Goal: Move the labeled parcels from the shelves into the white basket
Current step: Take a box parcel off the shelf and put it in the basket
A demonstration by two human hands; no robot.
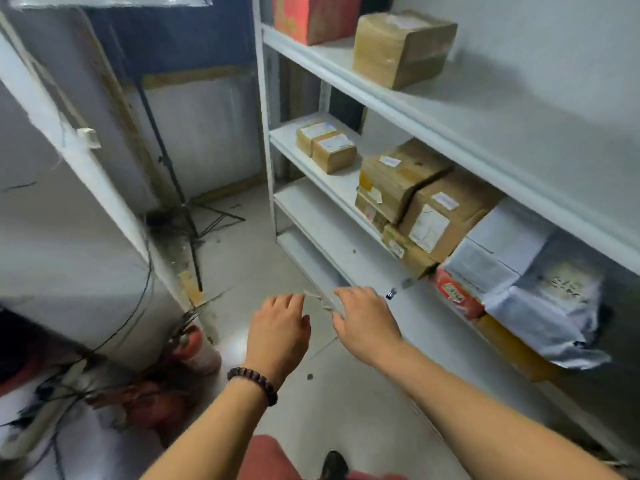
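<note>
While my left hand and right hand hover side by side over the floor | left fingers loose, bent down, holding nothing | right fingers curled, can't tell if they pinch the blurred pale strip between my hands | labeled cardboard parcels up and right of my fingers on the white shelf | two small parcels farther ahead

left hand, right hand, parcels on shelves
</note>
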